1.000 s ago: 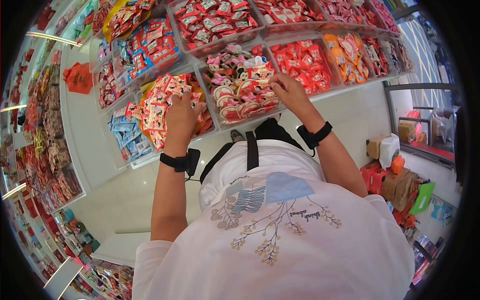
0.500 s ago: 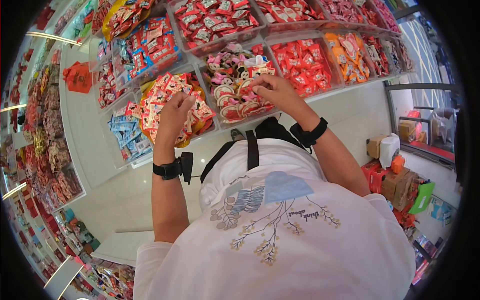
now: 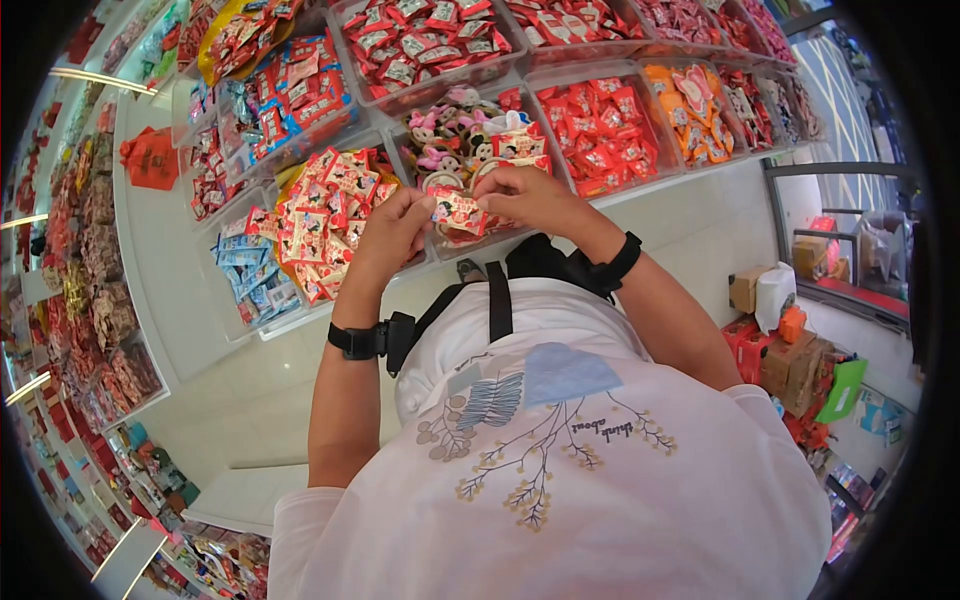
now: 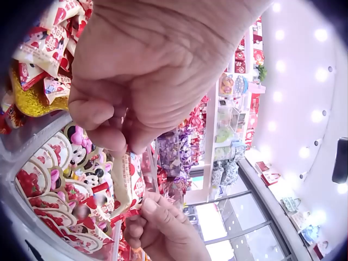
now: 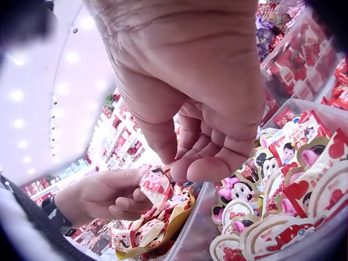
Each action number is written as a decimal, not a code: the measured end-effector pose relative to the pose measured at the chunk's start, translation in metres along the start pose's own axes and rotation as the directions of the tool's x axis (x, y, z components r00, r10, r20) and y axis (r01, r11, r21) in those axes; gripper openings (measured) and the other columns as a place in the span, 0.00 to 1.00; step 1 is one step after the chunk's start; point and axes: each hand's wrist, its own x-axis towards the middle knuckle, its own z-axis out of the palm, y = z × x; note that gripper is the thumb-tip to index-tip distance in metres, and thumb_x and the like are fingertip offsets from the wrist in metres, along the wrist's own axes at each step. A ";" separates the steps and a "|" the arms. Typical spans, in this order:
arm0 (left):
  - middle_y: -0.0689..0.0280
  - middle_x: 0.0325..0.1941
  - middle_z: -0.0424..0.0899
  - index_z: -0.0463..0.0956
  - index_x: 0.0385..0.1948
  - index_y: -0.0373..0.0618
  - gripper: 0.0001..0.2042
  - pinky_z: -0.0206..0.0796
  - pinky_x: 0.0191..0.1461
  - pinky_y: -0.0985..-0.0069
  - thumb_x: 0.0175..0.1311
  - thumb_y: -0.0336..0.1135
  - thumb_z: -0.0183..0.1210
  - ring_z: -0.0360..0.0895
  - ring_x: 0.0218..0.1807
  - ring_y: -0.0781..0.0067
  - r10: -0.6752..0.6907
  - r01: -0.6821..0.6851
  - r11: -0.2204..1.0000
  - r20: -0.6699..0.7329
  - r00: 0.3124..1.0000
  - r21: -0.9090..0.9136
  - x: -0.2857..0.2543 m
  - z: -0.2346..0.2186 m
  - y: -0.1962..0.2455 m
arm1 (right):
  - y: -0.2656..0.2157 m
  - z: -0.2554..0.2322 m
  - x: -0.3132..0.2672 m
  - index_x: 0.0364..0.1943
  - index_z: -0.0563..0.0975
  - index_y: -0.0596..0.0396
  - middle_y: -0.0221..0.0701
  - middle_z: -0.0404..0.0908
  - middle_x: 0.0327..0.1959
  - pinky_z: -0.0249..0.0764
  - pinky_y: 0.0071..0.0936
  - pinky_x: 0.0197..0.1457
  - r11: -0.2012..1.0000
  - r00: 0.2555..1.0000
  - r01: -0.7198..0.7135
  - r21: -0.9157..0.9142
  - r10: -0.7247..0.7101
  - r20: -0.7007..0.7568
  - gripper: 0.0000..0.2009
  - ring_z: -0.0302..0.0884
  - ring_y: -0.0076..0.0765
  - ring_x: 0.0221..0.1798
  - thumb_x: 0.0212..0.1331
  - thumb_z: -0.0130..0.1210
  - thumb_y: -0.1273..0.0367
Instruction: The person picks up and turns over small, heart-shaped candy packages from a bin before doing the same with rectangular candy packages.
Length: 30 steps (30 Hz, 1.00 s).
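Note:
Between my two hands a small cream-and-red candy packet (image 3: 460,212) is stretched out, with printed figures and lettering on it. My left hand (image 3: 390,238) pinches one end between thumb and fingers. At the opposite end, the thumb and fingertips of my right hand (image 3: 542,200) pinch the packet. The left wrist view shows the packet (image 4: 129,182) side-on, hanging between both sets of fingertips. Below it is a clear bin of cartoon-mouse pieces (image 5: 242,190) and round cards with red fruit (image 4: 32,179). To the left, matching candy packets (image 3: 320,215) are heaped in a bin.
Blue packets (image 3: 258,272) fill the bin at the near left. More bins hold red packets (image 3: 600,125) and orange packets (image 3: 700,120). An orange-red bag (image 3: 153,157) lies on the white counter (image 3: 160,250). Cardboard boxes (image 3: 795,365) stand on the floor at right.
My left hand has moved right from the packet heap, bringing a candy packet over the mouse-piece bin. The right hand has come left and now pinches the packet's other end.

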 end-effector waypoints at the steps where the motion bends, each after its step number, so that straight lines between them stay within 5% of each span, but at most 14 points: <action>1: 0.77 0.27 0.76 0.77 0.38 0.49 0.10 0.53 0.22 0.89 0.74 0.44 0.58 0.68 0.21 0.91 0.000 0.000 1.000 0.001 1.000 0.000 0.001 0.001 0.000 | -0.001 0.000 -0.001 0.46 0.80 0.55 0.21 0.80 0.36 0.72 0.18 0.35 1.000 1.000 0.010 -0.001 -0.010 -0.012 0.11 0.74 0.13 0.33 0.66 0.60 0.64; 12: 0.77 0.27 0.76 0.77 0.38 0.48 0.11 0.54 0.22 0.88 0.74 0.46 0.57 0.68 0.22 0.90 0.007 -0.007 0.999 -0.002 1.000 0.034 0.004 0.006 0.008 | 0.001 -0.006 0.001 0.41 0.81 0.49 0.17 0.74 0.24 0.66 0.14 0.29 0.993 0.995 -0.103 -0.055 0.103 -0.018 0.11 0.68 0.12 0.25 0.68 0.59 0.58; 15: 0.77 0.26 0.75 0.76 0.37 0.49 0.12 0.54 0.22 0.87 0.74 0.47 0.57 0.68 0.22 0.90 0.001 0.000 0.999 -0.007 1.000 0.046 0.004 0.008 0.010 | 0.003 -0.007 0.002 0.39 0.81 0.51 0.20 0.78 0.26 0.73 0.17 0.30 0.993 0.994 -0.109 -0.050 0.109 -0.017 0.12 0.73 0.15 0.26 0.68 0.59 0.58; 30: 0.78 0.22 0.69 0.76 0.32 0.49 0.16 0.52 0.24 0.86 0.74 0.51 0.56 0.63 0.22 0.90 0.066 -0.063 0.991 -0.026 0.997 0.115 -0.017 0.008 0.030 | -0.008 -0.010 -0.005 0.36 0.78 0.51 0.19 0.74 0.23 0.65 0.15 0.25 0.992 0.999 -0.020 0.125 0.014 0.050 0.13 0.68 0.13 0.21 0.69 0.58 0.57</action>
